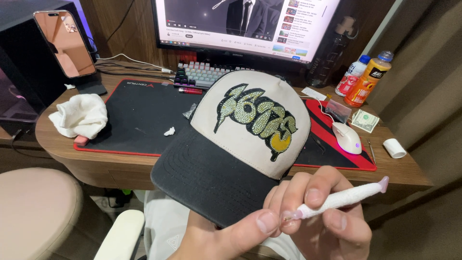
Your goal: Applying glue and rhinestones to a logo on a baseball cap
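My right hand [308, 216] is low in the view and pinches a thin stick wrapped in white with pink tips [344, 197] between thumb and fingers. One tip sits at my fingertips and the other points up to the right. Just beyond the hand, a cream cap [250, 120] with a black brim [207, 178] is raised over the desk's front edge. Its front panel bears a design of pale green and yellow stones. My left hand is out of sight, and I cannot see what holds the cap up.
A wooden desk [409, 171] carries a black-and-red mat [139, 115], keyboard [202, 73], monitor [240, 24], white mouse [347, 137], white cloth [79, 115], propped phone [65, 43], red lighter [190, 90], two bottles [368, 79], a banknote [365, 120] and a small white roll [394, 148]. A beige seat [33, 212] stands at lower left.
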